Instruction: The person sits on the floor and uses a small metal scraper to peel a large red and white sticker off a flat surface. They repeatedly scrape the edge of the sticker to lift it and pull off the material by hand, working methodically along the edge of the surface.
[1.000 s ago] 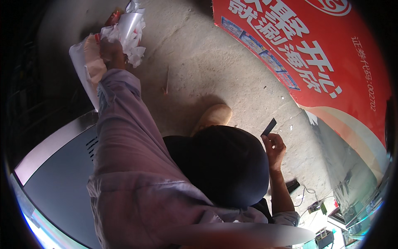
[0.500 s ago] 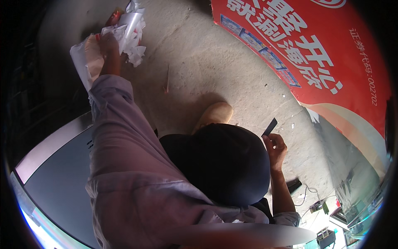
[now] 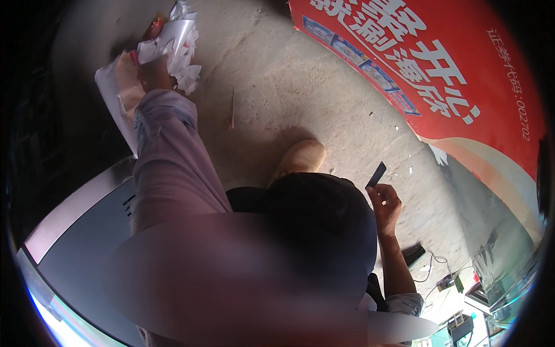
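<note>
Currently my left hand (image 3: 151, 72) is stretched out ahead, fingers closed around a crumpled wad of white plastic film (image 3: 179, 43) with a bit of red in it; held far out, I'd guess to keep the loose scraps clear of my body; a flat white sheet (image 3: 113, 98) hangs just beside the wrist, can't tell whether it's gripped too. Right hand (image 3: 386, 205) is raised near my knee, fingers pinched together on a small dark flat card (image 3: 376, 174), tilted upward. Tan shoe (image 3: 300, 159) sits on the concrete floor (image 3: 300, 98); big red printed banner (image 3: 439, 75) lies off to the right; grey metal surface (image 3: 75, 254) at lower left. No containers clearly visible; small clutter and cables at lower right too blurred to identify.
</note>
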`<state>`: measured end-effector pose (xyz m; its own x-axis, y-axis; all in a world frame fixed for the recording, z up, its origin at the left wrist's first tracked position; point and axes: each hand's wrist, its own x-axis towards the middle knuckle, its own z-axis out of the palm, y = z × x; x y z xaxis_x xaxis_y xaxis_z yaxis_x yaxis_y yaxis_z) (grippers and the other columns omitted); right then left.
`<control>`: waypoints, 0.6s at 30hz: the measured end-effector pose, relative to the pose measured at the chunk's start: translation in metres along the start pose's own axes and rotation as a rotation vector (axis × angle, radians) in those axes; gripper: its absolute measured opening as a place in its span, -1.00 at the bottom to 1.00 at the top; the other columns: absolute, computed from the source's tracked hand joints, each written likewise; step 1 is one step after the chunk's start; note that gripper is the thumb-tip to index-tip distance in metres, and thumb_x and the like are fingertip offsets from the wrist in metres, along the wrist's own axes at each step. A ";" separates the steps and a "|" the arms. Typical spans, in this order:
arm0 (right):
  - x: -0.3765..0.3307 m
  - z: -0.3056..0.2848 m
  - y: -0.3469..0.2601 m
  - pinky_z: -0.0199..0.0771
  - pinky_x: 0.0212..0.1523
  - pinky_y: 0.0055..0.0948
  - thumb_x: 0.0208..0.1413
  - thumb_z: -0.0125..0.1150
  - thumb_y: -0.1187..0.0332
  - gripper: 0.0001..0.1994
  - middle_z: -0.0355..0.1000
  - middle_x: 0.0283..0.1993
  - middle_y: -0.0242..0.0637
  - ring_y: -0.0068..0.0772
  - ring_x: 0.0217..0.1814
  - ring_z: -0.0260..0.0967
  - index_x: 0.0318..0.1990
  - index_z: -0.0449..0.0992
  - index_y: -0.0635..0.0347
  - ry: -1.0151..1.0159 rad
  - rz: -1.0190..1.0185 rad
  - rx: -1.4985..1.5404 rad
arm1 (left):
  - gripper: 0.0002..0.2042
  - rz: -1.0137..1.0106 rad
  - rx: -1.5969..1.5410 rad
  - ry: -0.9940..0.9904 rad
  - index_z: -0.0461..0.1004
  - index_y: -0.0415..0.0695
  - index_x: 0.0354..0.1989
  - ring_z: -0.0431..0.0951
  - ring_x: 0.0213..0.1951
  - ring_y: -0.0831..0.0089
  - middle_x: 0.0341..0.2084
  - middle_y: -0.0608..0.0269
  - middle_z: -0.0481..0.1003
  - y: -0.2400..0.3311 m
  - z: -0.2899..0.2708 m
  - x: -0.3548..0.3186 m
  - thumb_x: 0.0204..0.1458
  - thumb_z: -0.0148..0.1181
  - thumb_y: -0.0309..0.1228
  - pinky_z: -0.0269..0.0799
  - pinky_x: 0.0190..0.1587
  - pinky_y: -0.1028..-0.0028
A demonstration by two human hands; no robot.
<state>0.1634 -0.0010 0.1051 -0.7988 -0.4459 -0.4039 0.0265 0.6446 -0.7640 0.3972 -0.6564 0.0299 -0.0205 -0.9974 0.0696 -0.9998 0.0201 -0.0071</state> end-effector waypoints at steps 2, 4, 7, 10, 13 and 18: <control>0.000 0.000 0.002 0.31 -0.39 -0.53 0.01 0.46 0.39 -0.84 0.50 -0.39 -0.41 -0.60 -0.46 0.26 -0.35 0.58 0.23 0.002 -0.009 -0.019 | -0.48 -0.048 -0.051 -0.006 0.42 -0.26 0.09 0.53 0.06 0.01 0.05 -0.06 0.47 0.015 -0.017 -0.020 0.19 -0.02 -0.03 0.42 0.11 0.11; -0.002 -0.001 0.001 0.32 -0.39 -0.52 0.02 0.46 0.39 -0.84 0.50 -0.39 -0.40 -0.59 -0.46 0.27 -0.34 0.59 0.24 0.007 -0.005 -0.029 | -0.46 -0.087 -0.094 0.029 0.39 -0.27 0.13 0.52 0.09 0.01 0.09 -0.06 0.45 0.022 -0.027 -0.021 0.18 -0.01 -0.03 0.40 0.16 0.12; 0.000 -0.004 0.000 0.33 -0.38 -0.51 0.02 0.46 0.38 -0.83 0.52 -0.38 -0.39 -0.58 -0.45 0.29 -0.33 0.60 0.24 0.031 -0.025 -0.054 | -0.48 -0.234 -0.181 0.160 0.40 -0.24 0.14 0.50 0.11 -0.04 0.10 -0.10 0.44 -0.002 -0.009 -0.001 0.18 -0.01 -0.07 0.40 0.16 0.10; -0.005 -0.007 0.005 0.34 -0.38 -0.52 0.02 0.47 0.36 -0.82 0.53 -0.37 -0.37 -0.59 -0.44 0.30 -0.32 0.61 0.25 0.065 -0.002 -0.069 | -0.61 -0.278 -0.360 0.342 0.48 -0.10 0.05 0.55 0.00 -0.01 0.01 -0.09 0.47 -0.015 0.005 0.004 0.16 0.03 -0.15 0.50 0.03 0.13; -0.015 -0.008 0.026 0.37 -0.32 -0.51 0.03 0.46 0.33 -0.80 0.55 -0.35 -0.34 -0.57 -0.38 0.34 -0.29 0.62 0.28 0.088 0.045 0.003 | -0.64 0.077 -0.275 0.637 0.47 -0.07 0.06 0.53 -0.02 0.06 -0.05 0.02 0.47 0.018 0.019 -0.024 0.09 0.12 -0.28 0.42 0.07 0.17; -0.006 -0.016 0.004 0.41 -0.28 -0.47 0.11 0.40 0.21 -0.70 0.53 -0.41 -0.29 -0.58 -0.33 0.38 -0.30 0.61 0.33 0.047 0.140 0.074 | -0.65 0.827 -0.978 -0.005 0.47 -0.16 0.07 0.53 -0.17 0.26 -0.14 0.12 0.52 0.121 0.002 -0.193 0.10 0.24 -0.40 0.42 0.00 0.27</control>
<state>0.1586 0.0141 0.1125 -0.8111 -0.3245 -0.4866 0.1823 0.6503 -0.7375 0.2797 -0.4618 0.0135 -0.6368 -0.6639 0.3921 -0.2773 0.6717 0.6869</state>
